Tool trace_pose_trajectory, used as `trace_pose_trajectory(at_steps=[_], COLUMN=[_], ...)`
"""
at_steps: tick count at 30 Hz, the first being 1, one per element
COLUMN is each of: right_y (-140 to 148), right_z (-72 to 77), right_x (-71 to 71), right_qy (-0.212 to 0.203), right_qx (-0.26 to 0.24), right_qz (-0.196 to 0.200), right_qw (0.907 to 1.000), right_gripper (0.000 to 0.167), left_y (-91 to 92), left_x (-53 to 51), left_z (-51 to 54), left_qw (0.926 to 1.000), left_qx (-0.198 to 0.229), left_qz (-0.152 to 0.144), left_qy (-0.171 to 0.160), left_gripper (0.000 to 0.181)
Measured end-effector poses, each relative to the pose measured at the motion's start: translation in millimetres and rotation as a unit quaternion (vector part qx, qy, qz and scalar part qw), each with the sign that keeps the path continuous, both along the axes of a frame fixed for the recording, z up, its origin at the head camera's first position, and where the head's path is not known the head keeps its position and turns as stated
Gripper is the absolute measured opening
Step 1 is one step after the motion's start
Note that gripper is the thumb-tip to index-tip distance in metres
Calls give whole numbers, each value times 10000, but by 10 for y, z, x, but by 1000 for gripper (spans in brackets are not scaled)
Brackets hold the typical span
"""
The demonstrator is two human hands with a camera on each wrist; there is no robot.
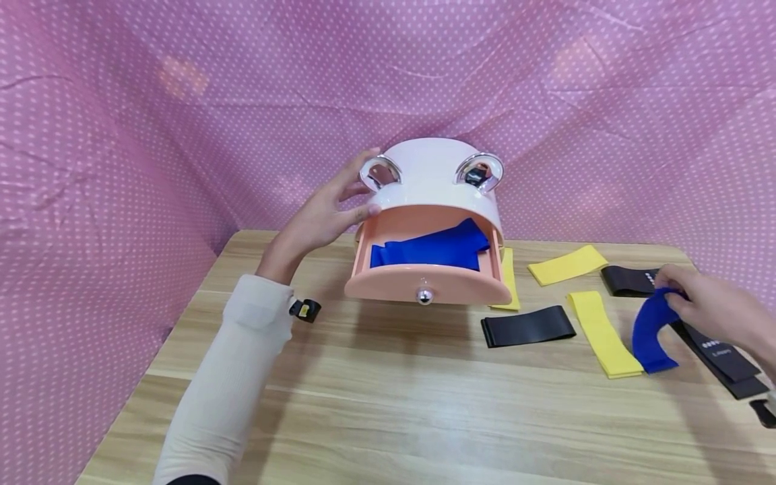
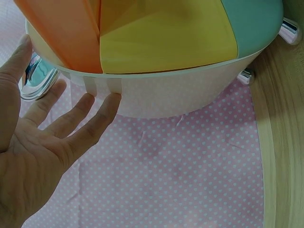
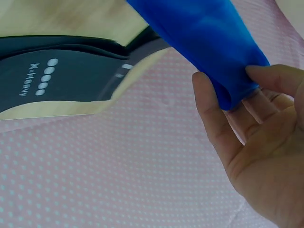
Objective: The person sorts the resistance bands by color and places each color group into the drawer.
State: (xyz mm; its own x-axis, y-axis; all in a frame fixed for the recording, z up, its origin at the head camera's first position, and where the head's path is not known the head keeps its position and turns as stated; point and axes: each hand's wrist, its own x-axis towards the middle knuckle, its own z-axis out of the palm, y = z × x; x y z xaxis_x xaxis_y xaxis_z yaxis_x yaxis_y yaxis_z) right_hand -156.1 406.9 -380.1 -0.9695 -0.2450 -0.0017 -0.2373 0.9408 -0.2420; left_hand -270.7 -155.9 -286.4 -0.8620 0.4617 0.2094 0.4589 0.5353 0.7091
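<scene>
My left hand (image 1: 324,212) rests against the left side of a white storage box (image 1: 427,175) with silver ring handles. In the left wrist view its fingers (image 2: 85,111) are fairly straight along the white wall. The box's peach drawer (image 1: 370,286) is pulled out, and blue resistance bands (image 1: 433,248) lie inside it. At the right, my right hand (image 1: 718,306) pinches one end of another blue resistance band (image 1: 649,333), (image 3: 213,42) between thumb and fingers. The band hangs down, with its lower end close to the table and a yellow band.
Yellow bands (image 1: 603,333), (image 1: 566,265) and a black band (image 1: 527,327) lie on the wooden table (image 1: 424,417) to the right of the drawer. More black bands (image 1: 727,360), (image 1: 627,280) are beneath and beside my right hand. Pink dotted cloth (image 1: 291,81) hangs behind.
</scene>
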Motion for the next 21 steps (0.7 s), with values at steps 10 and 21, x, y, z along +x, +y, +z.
trace_pose_trajectory(at_steps=[10,21], right_y=[-192,-556], right_z=[299,712], right_x=[41,27], right_qy=[530,835], right_qx=[-310,-519], right_qz=[-40,-38], right_qw=[9981,9951], right_gripper=[34,30], left_y=[-1,6], left_x=[-4,3], left_z=[-2,5], left_qw=[10000,10000], left_qx=[11,-42], left_qz=[32,27], left_qy=[-51,-8], left_gripper=[82,83])
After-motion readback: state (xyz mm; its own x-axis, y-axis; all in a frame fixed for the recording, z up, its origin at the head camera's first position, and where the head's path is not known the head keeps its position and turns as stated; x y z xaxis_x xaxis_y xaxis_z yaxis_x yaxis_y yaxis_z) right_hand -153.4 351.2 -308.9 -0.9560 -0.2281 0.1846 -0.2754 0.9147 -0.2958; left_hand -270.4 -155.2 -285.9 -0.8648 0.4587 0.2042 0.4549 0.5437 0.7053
